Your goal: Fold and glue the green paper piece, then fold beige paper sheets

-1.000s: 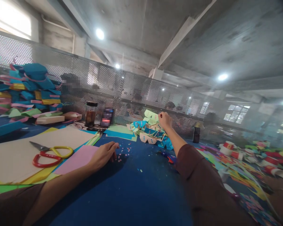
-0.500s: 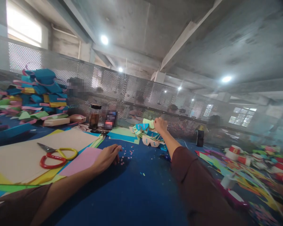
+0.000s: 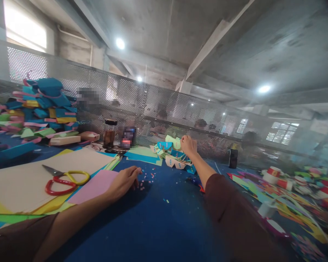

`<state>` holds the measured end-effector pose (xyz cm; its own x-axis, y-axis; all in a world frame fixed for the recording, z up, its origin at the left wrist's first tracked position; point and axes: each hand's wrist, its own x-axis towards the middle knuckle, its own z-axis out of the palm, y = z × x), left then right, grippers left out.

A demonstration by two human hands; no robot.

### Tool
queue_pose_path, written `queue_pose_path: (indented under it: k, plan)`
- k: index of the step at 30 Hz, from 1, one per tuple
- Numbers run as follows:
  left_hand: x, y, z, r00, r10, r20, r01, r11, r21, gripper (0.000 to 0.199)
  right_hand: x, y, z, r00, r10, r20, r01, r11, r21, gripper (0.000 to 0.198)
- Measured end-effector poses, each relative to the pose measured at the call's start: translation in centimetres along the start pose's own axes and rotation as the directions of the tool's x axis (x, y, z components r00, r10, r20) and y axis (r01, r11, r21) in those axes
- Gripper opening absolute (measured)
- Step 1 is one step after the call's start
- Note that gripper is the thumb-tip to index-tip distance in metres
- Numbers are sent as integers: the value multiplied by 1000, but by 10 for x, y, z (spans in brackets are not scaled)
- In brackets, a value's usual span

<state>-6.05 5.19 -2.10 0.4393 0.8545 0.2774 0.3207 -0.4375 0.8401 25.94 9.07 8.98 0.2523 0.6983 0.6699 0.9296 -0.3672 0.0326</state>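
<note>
The right hand [image 3: 188,146] is at the pile of dotted cutouts [image 3: 175,162], which lies far and just right of centre on the blue tabletop [image 3: 142,229], near the mesh screen [image 3: 142,109]. The step in hand looks like handling a piece at the pile's right edge, though whether it is being laid down or taken up cannot be told. The right fingers are drawn together; whether they pinch a cutout is hidden. Such a loose, overlapping pile seems to call for a light touch, so that it does not slide.

The left hand [image 3: 127,179] rests nearer, its fingers bent down beside small scraps [image 3: 153,177] and the pink paper [image 3: 97,185]; whether it holds anything cannot be told.

Far left of centre stands a clear jar [image 3: 109,136], dark lid on, brown contents inside. At far right are red-and-white cups [image 3: 272,173], their insides not visible.
</note>
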Motion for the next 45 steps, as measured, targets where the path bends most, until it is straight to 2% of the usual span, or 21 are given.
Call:
queue_pose_path:
  k: [5,8,14,19,23,28,31,34,38,40,45]
  plan:
    - [2,2,-2,999,12,-31,-12,1000,17,41,-10,-2,-28,996,-68,-49,70,997,29,27]
    - [3,3,-4,998,5,-59,-3,1000,27,39,-20,-12,-48,981,-159,-108,167,983,70,24]
    - [6,4,-12,992,64,-111,-57,996,71,32,-48,-46,-71,934,-352,-63,358,915,186,22]
    - [13,11,-30,967,128,-220,-106,988,108,30,-83,-79,-75,862,-505,-33,483,801,355,18]
    - [18,12,-53,939,145,-313,-102,983,151,32,-119,-103,-82,795,-606,-1,524,687,504,17]
    - [18,5,-79,921,129,-368,-11,952,307,33,-157,-132,-84,739,-670,64,478,589,652,15]
    - [17,-2,-88,921,122,-371,12,941,338,33,-176,-154,-78,715,-698,39,488,538,687,31]
    - [17,-6,-92,920,108,-376,40,930,366,34,-194,-174,-69,662,-750,13,542,490,682,49]
    - [18,-8,-93,923,99,-371,55,923,382,35,-214,-188,-61,600,-796,75,577,496,649,56]
    - [18,-8,-93,928,103,-357,50,917,395,35,-220,-189,-60,594,-800,84,589,504,631,54]
    - [17,-13,-90,947,108,-302,47,884,465,35,-224,-191,-59,605,-796,21,654,512,558,50]
